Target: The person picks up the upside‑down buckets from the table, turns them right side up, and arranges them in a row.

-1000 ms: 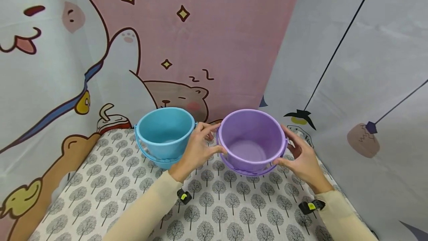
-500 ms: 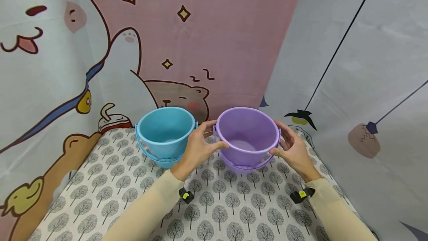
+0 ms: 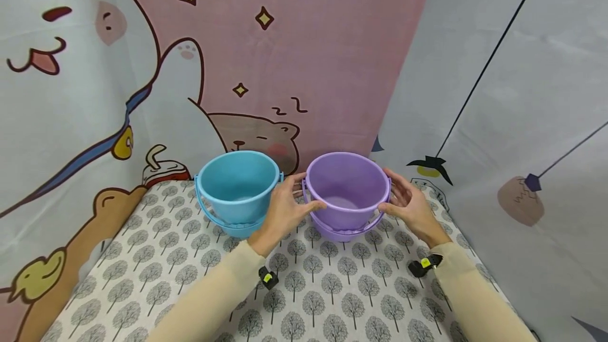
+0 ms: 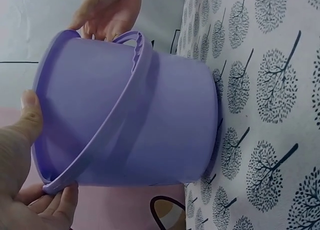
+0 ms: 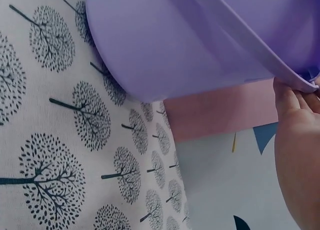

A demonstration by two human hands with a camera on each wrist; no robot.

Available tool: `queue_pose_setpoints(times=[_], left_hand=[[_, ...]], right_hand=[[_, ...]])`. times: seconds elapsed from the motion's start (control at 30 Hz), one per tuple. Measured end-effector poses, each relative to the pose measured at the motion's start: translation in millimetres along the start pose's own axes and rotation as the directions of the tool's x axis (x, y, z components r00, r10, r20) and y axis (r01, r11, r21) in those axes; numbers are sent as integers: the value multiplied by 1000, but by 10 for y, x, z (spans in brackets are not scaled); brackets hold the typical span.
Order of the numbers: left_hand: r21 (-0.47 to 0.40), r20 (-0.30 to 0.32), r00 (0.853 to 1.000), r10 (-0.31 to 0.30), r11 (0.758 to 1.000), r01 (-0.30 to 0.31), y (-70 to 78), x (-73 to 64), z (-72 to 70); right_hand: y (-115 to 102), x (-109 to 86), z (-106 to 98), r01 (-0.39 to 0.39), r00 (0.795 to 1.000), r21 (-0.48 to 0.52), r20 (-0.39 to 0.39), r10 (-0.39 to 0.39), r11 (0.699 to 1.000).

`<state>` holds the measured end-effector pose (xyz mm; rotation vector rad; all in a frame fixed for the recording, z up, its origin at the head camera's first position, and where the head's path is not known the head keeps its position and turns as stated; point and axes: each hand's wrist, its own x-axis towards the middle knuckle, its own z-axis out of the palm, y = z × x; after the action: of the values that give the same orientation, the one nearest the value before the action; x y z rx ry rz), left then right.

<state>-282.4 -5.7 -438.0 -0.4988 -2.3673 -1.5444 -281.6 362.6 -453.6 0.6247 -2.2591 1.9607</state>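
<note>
A purple bucket (image 3: 344,218) stands upright between the two hands, its handle hanging down in front. My left hand (image 3: 284,210) grips its left side, thumb on the front of the rim and fingers by the handle joint. On the opposite side my right hand (image 3: 414,214) holds the rim with thumb and fingers. A light blue bucket (image 3: 239,211) stands just left, close behind my left hand, its handle also lowered. In the left wrist view, the purple bucket's base (image 4: 202,120) is at the cloth; whether it touches all round I cannot tell.
Both buckets are on a table covered with a tree-print cloth (image 3: 323,289). A pink and white cartoon curtain (image 3: 332,57) hangs right behind them. A grey-white curtain (image 3: 513,146) borders the table on the right.
The purple bucket has moved left, nearer the blue one, and turned a little more upright. My right hand has moved left with it; the left hand has stayed nearly in place.
</note>
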Motion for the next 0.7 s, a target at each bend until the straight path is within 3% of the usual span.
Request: queue_pose_setpoints(times=[0.3,0.7], left_hand=[[68,26,999,-39,997,37,-3,-5,81],[163,76,996,-36,986,23,73,-39,12]], right_hand=[[91,72,34,-13,1000,-93,17,14,996],[62,57,71,-16,1000,-223,-19,12,975]])
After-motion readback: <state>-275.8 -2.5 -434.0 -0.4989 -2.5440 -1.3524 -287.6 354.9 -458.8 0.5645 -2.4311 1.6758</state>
